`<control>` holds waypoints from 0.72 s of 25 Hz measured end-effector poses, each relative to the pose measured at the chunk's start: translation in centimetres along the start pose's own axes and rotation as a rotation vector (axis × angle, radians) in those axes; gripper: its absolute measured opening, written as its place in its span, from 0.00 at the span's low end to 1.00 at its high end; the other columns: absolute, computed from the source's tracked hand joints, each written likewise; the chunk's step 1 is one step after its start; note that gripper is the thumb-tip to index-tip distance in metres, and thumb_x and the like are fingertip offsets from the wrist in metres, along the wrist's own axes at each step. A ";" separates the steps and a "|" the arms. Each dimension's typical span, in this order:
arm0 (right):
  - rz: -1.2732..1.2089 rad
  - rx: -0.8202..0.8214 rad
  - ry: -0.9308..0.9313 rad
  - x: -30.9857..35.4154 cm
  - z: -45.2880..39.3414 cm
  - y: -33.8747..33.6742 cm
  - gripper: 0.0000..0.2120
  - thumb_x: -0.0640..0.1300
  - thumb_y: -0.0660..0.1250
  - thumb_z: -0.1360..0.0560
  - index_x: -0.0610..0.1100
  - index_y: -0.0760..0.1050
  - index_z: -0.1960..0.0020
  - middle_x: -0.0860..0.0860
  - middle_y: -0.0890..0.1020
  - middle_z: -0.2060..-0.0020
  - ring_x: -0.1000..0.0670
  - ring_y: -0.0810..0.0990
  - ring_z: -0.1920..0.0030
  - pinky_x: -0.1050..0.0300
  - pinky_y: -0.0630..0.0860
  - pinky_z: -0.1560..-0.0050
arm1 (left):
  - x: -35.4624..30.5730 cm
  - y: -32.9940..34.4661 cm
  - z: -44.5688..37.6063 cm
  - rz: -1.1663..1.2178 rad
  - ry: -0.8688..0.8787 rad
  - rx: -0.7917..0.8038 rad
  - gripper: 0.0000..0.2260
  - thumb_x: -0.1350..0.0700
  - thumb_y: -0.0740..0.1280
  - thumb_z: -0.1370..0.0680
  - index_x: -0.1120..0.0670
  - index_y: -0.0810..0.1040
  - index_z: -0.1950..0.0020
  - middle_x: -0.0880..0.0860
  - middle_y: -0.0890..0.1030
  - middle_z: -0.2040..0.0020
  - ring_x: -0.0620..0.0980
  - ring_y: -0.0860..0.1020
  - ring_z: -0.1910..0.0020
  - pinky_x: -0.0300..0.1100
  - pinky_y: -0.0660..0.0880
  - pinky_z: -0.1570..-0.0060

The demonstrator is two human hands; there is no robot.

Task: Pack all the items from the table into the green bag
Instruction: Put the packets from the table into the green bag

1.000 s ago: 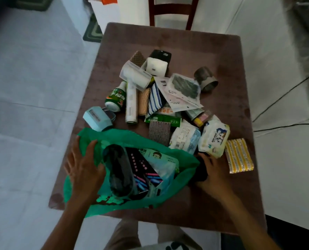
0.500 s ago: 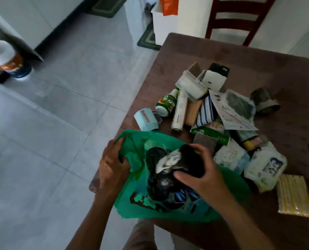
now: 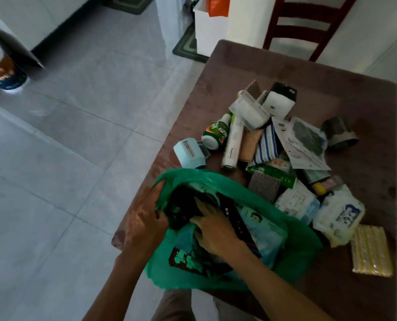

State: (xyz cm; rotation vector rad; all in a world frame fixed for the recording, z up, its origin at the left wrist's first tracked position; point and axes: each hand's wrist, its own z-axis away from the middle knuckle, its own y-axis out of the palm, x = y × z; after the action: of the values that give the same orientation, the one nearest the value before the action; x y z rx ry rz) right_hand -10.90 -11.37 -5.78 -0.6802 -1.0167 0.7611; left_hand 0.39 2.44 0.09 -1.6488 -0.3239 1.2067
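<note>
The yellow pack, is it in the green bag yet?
No, the yellow pack lies on the table, right of the green bag.

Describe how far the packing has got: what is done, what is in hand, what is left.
Done: several packets already lie inside the green bag. In hand: the left hand grips the bag's rim while the right hand pushes a dark item in. Left: most of the pile, including the green bottle, tape roll and yellow pack.

I'm looking into a home dining area: pale grey tiled floor [image 3: 77,140], dark red wooden slat-back chair [image 3: 306,24]. Brown rectangular table [image 3: 285,75], green patterned doormat [image 3: 188,47].
</note>
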 end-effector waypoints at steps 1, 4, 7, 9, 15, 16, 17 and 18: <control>-0.061 -0.050 -0.020 -0.1 0.3 -0.5 0.17 0.45 0.64 0.25 0.47 0.77 0.37 0.44 0.64 0.25 0.40 0.66 0.30 0.46 0.68 0.33 | -0.4 0.2 0.2 -0.119 0.048 -0.006 0.26 0.61 0.62 0.31 0.52 0.72 0.32 0.57 0.75 0.35 0.56 0.75 0.44 0.53 0.75 0.46; -0.182 -0.342 -0.017 -2.1 3.4 -2.6 0.13 0.43 0.63 0.25 0.45 0.81 0.43 0.46 0.79 0.39 0.44 0.76 0.40 0.49 0.74 0.40 | -3.2 1.1 -0.1 -0.310 0.207 -0.014 0.23 0.56 0.66 0.33 0.51 0.75 0.37 0.59 0.69 0.30 0.63 0.63 0.32 0.64 0.58 0.33; -0.186 -0.525 0.228 -6.3 8.7 -4.5 0.13 0.42 0.64 0.23 0.44 0.78 0.40 0.48 0.80 0.40 0.45 0.74 0.38 0.47 0.72 0.36 | -7.1 2.9 -0.8 -0.293 0.347 -0.035 0.22 0.58 0.67 0.33 0.51 0.75 0.38 0.60 0.65 0.28 0.62 0.59 0.27 0.63 0.49 0.29; -0.258 -0.680 0.406 -9.3 11.0 -5.8 0.13 0.41 0.65 0.24 0.44 0.77 0.39 0.47 0.80 0.43 0.45 0.75 0.41 0.44 0.73 0.40 | -8.8 4.7 -1.1 -0.305 0.435 0.040 0.21 0.59 0.68 0.32 0.52 0.76 0.40 0.59 0.68 0.29 0.62 0.62 0.29 0.64 0.55 0.30; -0.437 -0.396 1.053 -19.5 9.6 -6.7 0.35 0.59 0.65 0.27 0.49 0.56 0.25 0.43 0.64 0.28 0.35 0.69 0.33 0.42 0.69 0.36 | -9.9 8.0 -1.5 -0.473 0.501 0.273 0.17 0.60 0.73 0.36 0.52 0.80 0.48 0.58 0.72 0.32 0.63 0.67 0.33 0.60 0.70 0.42; -0.422 -0.320 1.063 -20.2 8.8 -6.1 0.40 0.63 0.65 0.28 0.49 0.53 0.24 0.41 0.61 0.26 0.34 0.67 0.32 0.42 0.68 0.35 | -9.9 7.9 -1.4 -0.482 0.516 0.291 0.14 0.60 0.73 0.36 0.52 0.81 0.51 0.58 0.73 0.32 0.63 0.67 0.33 0.59 0.71 0.43; -0.393 -0.282 1.064 -20.7 7.9 -5.6 0.43 0.65 0.66 0.30 0.50 0.51 0.23 0.40 0.58 0.25 0.34 0.65 0.31 0.42 0.67 0.35 | -9.9 7.7 -1.5 -0.485 0.532 0.302 0.11 0.59 0.72 0.36 0.52 0.81 0.55 0.58 0.73 0.32 0.63 0.67 0.33 0.58 0.71 0.44; -0.372 -0.261 1.061 -21.0 7.1 -5.4 0.47 0.67 0.66 0.32 0.51 0.49 0.23 0.39 0.54 0.24 0.34 0.65 0.30 0.43 0.67 0.35 | -9.9 7.6 -1.5 -0.494 0.537 0.314 0.08 0.59 0.72 0.36 0.51 0.81 0.57 0.58 0.74 0.32 0.63 0.67 0.32 0.57 0.71 0.44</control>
State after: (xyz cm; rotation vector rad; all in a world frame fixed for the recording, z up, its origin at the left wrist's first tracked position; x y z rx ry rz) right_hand -23.00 -30.49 -8.98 -0.9292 -0.2303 -0.1121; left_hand -5.43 -8.68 -0.84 -1.4356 -0.1729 0.3984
